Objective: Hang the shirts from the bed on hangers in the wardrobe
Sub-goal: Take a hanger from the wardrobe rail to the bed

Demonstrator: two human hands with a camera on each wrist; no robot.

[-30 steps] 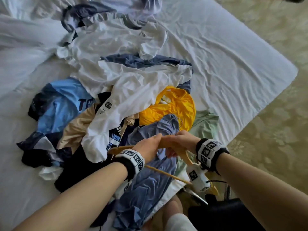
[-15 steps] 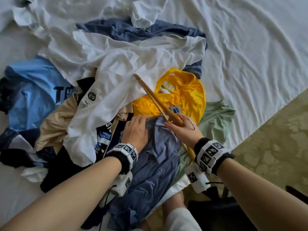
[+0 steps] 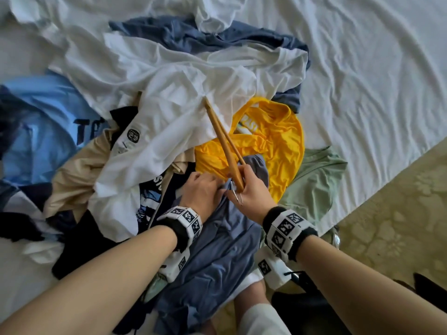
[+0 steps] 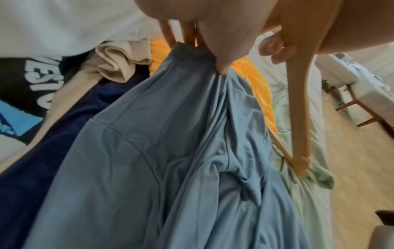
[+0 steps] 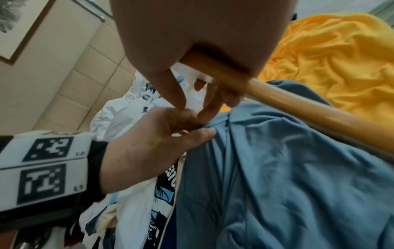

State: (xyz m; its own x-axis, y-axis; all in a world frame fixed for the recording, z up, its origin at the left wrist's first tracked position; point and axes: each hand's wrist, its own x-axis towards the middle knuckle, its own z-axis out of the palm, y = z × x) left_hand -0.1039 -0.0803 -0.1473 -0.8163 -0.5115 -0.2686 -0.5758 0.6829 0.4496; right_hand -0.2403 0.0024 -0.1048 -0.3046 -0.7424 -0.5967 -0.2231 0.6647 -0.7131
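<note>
Blue-grey cotton comes first: the blue shirt [image 3: 217,257] drapes over the bed edge toward me, its collar end up by my hands. My left hand [image 3: 200,192] pinches that collar, thumb against curled fingers, as the right wrist view shows. My right hand [image 3: 251,192] is wrapped round the middle of the wooden hanger [image 3: 223,141], beside its metal hook [image 3: 235,194]; one arm angles away over the yellow shirt [image 3: 271,141], the other runs down beside the green shirt [image 3: 312,182]. I judge I am about to feed the hanger into the neck. To do it well I would spread the collar open, tilt one hanger arm in, then ease the other shoulder over without stretching. Beyond lie the white shirts [image 3: 169,76] on the bed [image 3: 362,68]; no wardrobe shows.
</note>
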